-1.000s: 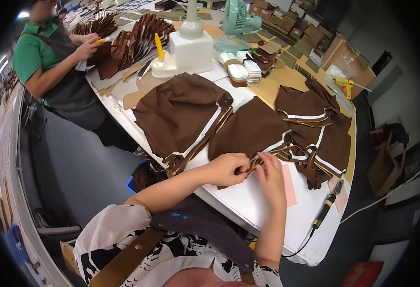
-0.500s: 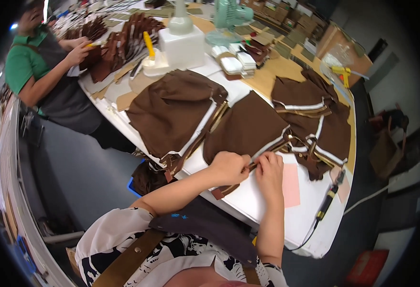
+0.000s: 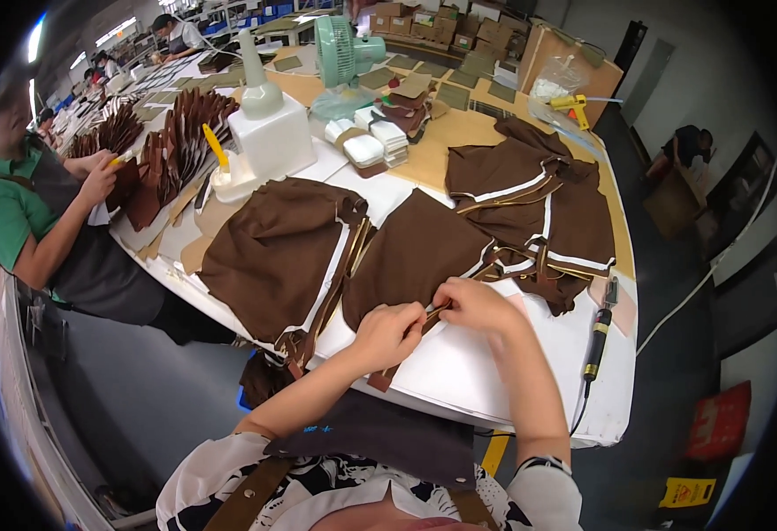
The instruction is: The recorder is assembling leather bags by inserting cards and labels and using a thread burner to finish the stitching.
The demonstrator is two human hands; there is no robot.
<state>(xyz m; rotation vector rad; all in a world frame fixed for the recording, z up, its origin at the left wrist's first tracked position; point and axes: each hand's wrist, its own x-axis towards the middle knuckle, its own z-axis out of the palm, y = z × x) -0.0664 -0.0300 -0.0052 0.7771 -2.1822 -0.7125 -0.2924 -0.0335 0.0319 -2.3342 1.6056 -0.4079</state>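
A brown fabric piece (image 3: 417,252) lies on the white table in front of me, with a zipper strip (image 3: 437,317) along its near edge. My left hand (image 3: 390,334) is closed with its fingers bent on this strip. Just to the right, my right hand (image 3: 472,306) pinches the same strip between thumb and fingers. A reddish-brown tab (image 3: 382,380) shows at the strip's near end, below my left hand. Left of it lies another brown fabric piece (image 3: 269,257) with white tape and a gold zipper. More brown pieces (image 3: 578,212) overlap at the right.
A black pen-like tool (image 3: 597,341) with a cord lies near the table's right edge. Behind the fabric stand a white box-shaped container (image 3: 273,137), a yellow-handled brush (image 3: 215,146), white stacks (image 3: 379,142) and a green fan (image 3: 340,55). A co-worker (image 3: 30,212) stands at the left.
My view has tilted up, showing more of the room behind. Both hands remain on the zipper strip; the right one has shifted slightly farther along it.
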